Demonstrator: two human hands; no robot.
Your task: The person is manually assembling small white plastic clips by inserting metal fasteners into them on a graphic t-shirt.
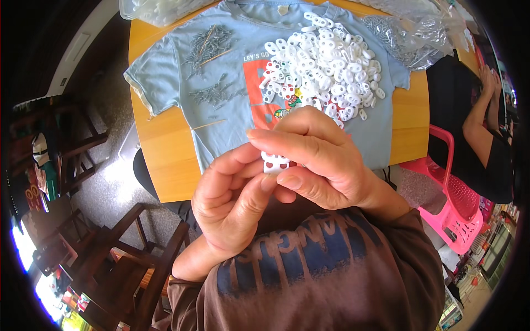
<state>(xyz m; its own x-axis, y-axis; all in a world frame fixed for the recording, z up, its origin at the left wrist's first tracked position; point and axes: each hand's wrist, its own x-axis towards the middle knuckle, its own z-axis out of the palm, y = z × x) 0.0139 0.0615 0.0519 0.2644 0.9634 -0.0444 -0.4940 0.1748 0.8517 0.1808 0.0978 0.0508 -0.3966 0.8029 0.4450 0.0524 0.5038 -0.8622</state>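
Note:
Small white plastic pieces with two holes [275,166] are pinched together between my hands, in front of my chest. My left hand [227,196] is closed round them from the left, its thumb at their lower edge. From the right, my right hand [326,160] grips them between thumb and fingers; its fingers partly cover them. Beyond my hands, a large heap of similar white two-holed pieces [331,69] lies on a light blue T-shirt [370,146] spread over the table. Left of the heap are two piles of small thin grey metal parts [210,48], too fine to make out, with thin yellowish sticks [216,57].
A clear plastic bag of grey metal parts [417,47] sits at the table's far right, a clear plastic container [157,11] at far left. The wooden table [157,174] ends before my body. A pink chair [462,201] and another person's arm [477,127] are on the right; dark wooden chairs [146,270] at left.

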